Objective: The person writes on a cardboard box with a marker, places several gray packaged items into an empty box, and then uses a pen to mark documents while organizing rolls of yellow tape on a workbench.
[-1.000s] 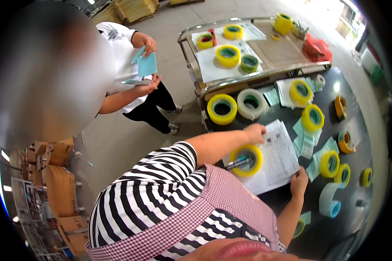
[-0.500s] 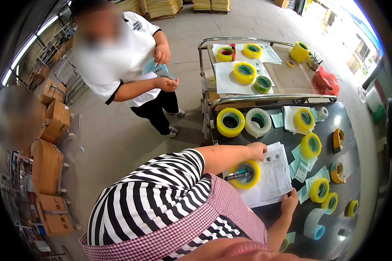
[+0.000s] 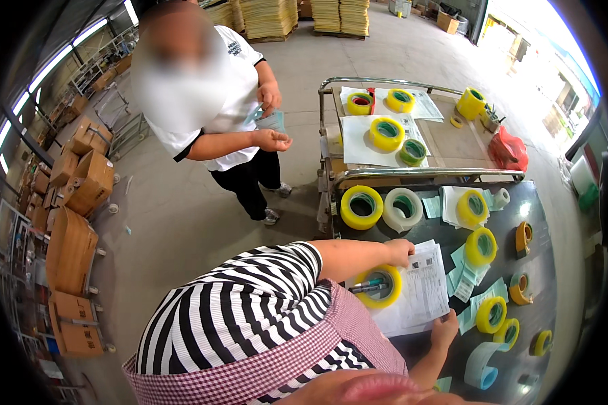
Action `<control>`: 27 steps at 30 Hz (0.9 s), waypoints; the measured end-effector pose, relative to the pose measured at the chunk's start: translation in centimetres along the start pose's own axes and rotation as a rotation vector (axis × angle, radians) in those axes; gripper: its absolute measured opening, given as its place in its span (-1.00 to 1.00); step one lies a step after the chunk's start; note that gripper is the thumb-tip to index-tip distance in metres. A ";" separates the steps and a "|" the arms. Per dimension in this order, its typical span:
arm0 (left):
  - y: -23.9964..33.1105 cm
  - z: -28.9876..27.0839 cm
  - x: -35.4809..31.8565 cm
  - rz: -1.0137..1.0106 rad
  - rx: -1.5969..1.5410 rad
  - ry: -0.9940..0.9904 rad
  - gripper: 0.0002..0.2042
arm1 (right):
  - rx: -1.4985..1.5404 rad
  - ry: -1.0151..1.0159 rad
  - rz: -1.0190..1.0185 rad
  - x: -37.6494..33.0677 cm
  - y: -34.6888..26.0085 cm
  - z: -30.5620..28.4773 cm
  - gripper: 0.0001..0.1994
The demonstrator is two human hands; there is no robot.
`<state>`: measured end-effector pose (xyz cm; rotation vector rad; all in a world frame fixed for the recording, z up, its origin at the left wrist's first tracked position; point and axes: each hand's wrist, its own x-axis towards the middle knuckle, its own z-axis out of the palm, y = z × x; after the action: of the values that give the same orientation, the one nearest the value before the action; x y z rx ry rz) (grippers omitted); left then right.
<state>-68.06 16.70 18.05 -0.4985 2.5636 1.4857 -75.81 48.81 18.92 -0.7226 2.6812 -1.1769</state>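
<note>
A stack of printed white paper sheets [image 3: 422,290] lies on the dark table in front of me. My left hand [image 3: 400,252] is closed at the sheets' upper left corner, and my right hand [image 3: 444,329] pinches their lower right corner. On the left part of the paper rests a large yellow tape roll [image 3: 396,294], with several pens [image 3: 369,286] lying across its hole. Just right of the sheets are pale green label strips [image 3: 463,289], with another yellow tape roll [image 3: 480,246] on them.
The dark table [image 3: 520,233] also carries more tape rolls, an orange tape dispenser [image 3: 523,240] and a loose blue-green label roll [image 3: 481,368]. Behind it stands a metal-railed cart [image 3: 425,173] with paper, tape and a red bag [image 3: 508,150]. A co-worker [image 3: 233,88] at left holds light blue slips.
My view has shifted slightly, so the table and cart sit lower in it. Both my hands stay at the paper stack. The co-worker's hands have moved a little with the slips.
</note>
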 end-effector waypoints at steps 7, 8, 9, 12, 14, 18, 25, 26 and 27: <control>0.6 0.0 -0.4 -0.003 0.013 -0.006 -0.67 | 0.002 -0.004 0.008 -0.1 -0.4 -0.2 -0.83; 0.8 -0.2 -0.5 -0.007 0.010 -0.006 -0.67 | 0.008 -0.006 0.010 0.0 0.2 -0.1 -0.83; 0.8 -0.2 -0.6 -0.007 0.015 -0.004 -0.67 | 0.015 -0.009 0.013 0.0 0.3 0.0 -0.82; 0.8 -0.1 -0.6 -0.009 0.029 0.001 -0.66 | -0.016 -0.018 0.005 0.0 0.4 -0.2 -0.80; 0.7 0.0 -0.4 -0.017 0.040 0.006 -0.65 | 0.008 -0.028 0.005 0.2 1.0 -0.1 -0.79; 0.5 -0.1 -0.4 -0.005 0.002 -0.012 -0.66 | -0.079 0.063 -0.054 -0.4 -0.6 -0.1 -0.78; -0.6 -0.6 0.3 0.038 -0.128 -0.142 -0.88 | 0.043 0.022 -0.042 -0.4 -0.6 0.1 -0.74; -0.5 -0.7 0.1 0.040 -0.158 -0.171 -0.90 | 0.032 0.022 -0.040 -0.3 -0.3 0.0 -0.75; -1.1 -0.7 0.3 0.080 -0.202 -0.189 -0.91 | 0.023 0.020 -0.042 -0.2 -0.1 0.0 -0.75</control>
<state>-67.91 15.58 17.44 -0.2654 2.3288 1.7384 -75.55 48.80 18.98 -0.7716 2.6766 -1.2292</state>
